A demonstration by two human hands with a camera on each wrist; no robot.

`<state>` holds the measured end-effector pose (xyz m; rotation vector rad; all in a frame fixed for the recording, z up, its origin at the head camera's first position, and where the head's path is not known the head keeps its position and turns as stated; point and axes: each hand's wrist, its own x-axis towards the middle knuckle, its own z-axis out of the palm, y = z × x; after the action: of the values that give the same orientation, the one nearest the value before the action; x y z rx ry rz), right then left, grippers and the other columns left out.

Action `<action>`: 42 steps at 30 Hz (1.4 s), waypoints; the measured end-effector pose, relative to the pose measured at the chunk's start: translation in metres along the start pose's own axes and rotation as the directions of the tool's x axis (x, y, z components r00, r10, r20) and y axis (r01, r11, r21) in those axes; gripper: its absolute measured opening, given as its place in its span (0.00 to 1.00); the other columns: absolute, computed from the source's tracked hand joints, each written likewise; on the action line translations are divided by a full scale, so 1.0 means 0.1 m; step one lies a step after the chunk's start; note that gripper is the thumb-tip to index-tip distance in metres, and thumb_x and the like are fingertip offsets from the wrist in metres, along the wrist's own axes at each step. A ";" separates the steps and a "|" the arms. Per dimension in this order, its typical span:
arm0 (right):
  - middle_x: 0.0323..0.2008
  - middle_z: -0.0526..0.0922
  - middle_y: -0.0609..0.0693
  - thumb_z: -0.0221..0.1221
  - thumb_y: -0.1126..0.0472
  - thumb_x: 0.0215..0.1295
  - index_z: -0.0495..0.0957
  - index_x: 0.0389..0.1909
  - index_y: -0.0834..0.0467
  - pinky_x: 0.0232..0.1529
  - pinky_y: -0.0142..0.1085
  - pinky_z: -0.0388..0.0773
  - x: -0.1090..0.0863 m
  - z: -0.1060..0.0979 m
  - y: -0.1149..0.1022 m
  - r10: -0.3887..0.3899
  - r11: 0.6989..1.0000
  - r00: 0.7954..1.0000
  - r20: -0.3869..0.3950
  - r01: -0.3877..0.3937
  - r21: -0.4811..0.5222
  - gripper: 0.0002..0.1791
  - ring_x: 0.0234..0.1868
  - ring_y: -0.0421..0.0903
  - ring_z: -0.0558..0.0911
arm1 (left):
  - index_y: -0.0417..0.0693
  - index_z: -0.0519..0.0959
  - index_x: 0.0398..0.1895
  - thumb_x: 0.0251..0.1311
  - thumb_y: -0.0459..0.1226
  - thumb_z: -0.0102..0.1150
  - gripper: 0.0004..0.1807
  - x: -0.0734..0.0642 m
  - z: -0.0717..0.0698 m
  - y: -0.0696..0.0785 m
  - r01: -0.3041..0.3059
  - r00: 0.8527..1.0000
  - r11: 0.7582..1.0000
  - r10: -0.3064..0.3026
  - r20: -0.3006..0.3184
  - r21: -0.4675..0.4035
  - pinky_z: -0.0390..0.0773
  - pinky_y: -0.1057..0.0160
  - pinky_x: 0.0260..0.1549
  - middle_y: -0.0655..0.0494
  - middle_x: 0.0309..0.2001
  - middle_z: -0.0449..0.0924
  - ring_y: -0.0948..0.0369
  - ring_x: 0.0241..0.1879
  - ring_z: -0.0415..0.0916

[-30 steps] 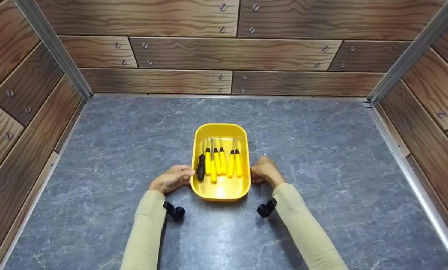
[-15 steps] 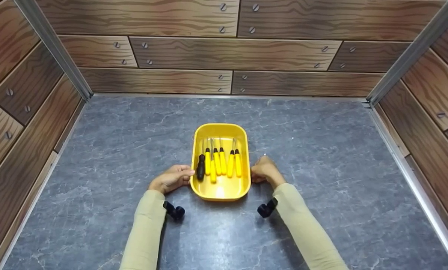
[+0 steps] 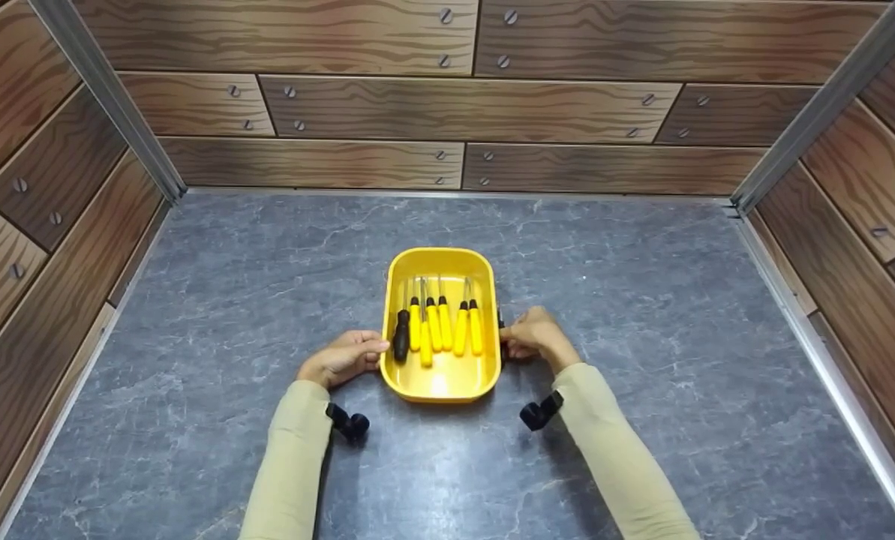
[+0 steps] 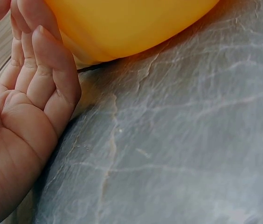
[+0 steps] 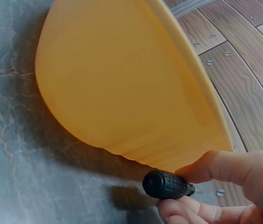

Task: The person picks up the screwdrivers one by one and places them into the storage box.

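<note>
A yellow plastic bin (image 3: 443, 386) stands on the grey floor in the head view. Inside lie several yellow-handled screwdrivers (image 3: 445, 322) and one with a black handle (image 3: 401, 337), shafts pointing away from me. My left hand (image 3: 347, 356) grips the bin's left side, thumb at the rim; its curled fingers (image 4: 43, 65) meet the yellow wall in the left wrist view. My right hand (image 3: 535, 334) is beside the bin's right wall, pinching a small black-handled screwdriver (image 5: 166, 185) between thumb and fingers. A short bit of its metal shaft shows; the rest is hidden.
Wood-patterned panels (image 3: 462, 109) rise at the back and both sides, with metal corner posts (image 3: 822, 105). Grey marbled flooring (image 3: 642, 285) surrounds the bin. A black wrist camera (image 3: 541, 411) sticks out from each sleeve.
My right hand has shifted slightly to the right and away from me, and the black screwdriver handle now shows beside the bin's right wall. The left hand and bin stay put.
</note>
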<state>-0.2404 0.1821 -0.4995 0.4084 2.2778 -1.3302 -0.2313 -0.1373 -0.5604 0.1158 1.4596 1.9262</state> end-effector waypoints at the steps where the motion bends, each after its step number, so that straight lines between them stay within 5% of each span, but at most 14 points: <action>1: 0.07 0.74 0.44 0.64 0.65 0.54 0.72 0.17 0.59 0.15 0.27 0.77 0.00 -0.01 0.00 0.001 1.000 1.000 -0.002 -0.001 0.003 0.12 0.08 0.35 0.74 | 0.48 0.76 0.29 0.65 0.30 0.48 0.08 0.00 0.00 0.00 0.002 1.000 1.000 -0.002 -0.001 0.003 0.80 0.70 0.36 0.63 0.24 0.80 0.69 0.27 0.77; 26: 0.10 0.75 0.43 0.64 0.66 0.55 0.78 0.26 0.63 0.19 0.26 0.79 -0.14 -0.24 -0.18 -0.033 0.999 0.999 0.008 0.032 0.017 0.05 0.11 0.34 0.74 | 0.45 0.76 0.34 0.62 0.33 0.55 0.01 0.00 -0.03 -0.02 -0.014 1.000 1.000 0.014 0.018 -0.005 0.82 0.68 0.39 0.61 0.29 0.84 0.68 0.32 0.81; 42: 0.11 0.76 0.43 0.62 0.66 0.56 0.79 0.39 0.71 0.22 0.29 0.81 -0.18 -0.27 -0.25 -0.064 0.998 0.998 -0.004 0.064 0.014 0.13 0.12 0.35 0.75 | 0.45 0.76 0.34 0.62 0.35 0.57 0.02 0.00 -0.03 -0.01 -0.004 1.000 1.000 0.004 0.010 0.009 0.82 0.69 0.40 0.62 0.28 0.83 0.69 0.31 0.79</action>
<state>-0.2433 0.1928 -0.4602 0.3457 2.3032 -1.3778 -0.2326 -0.1397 -0.5630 0.1325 1.4632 1.9196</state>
